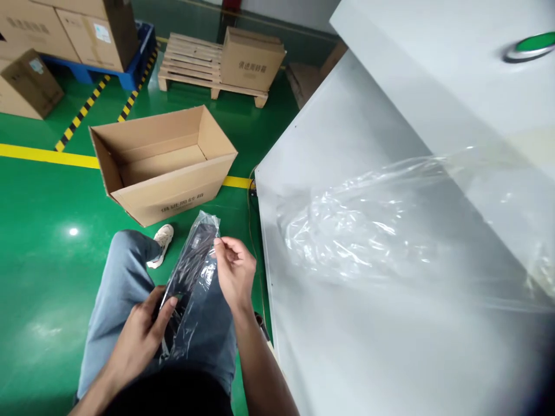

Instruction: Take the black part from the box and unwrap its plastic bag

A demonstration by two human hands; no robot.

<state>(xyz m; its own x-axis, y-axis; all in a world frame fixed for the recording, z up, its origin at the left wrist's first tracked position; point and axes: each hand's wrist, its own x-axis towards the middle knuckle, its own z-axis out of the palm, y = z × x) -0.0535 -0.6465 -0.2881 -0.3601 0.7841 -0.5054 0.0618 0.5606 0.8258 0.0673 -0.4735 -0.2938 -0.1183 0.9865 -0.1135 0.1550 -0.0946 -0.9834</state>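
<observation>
A long, dark part (191,263) lies inside a clear plastic bag (207,276) over my lap; its exact kind I cannot make out. My left hand (145,329) grips the bagged part near its lower end, thumb on top and fingers round the far side. At the bag's upper right edge, my right hand (236,268) pinches the film between thumb and forefinger, with the other fingers curled. The bag's top end sticks out a little past the dark part.
An open cardboard box (173,185) stands on the green floor ahead. To my right is a light grey surface (338,335) with crumpled clear plastic film (359,225) on it. Farther off are a wooden pallet (191,60) with a closed carton (251,63), and stacked cartons (93,43) on a blue pallet (145,49).
</observation>
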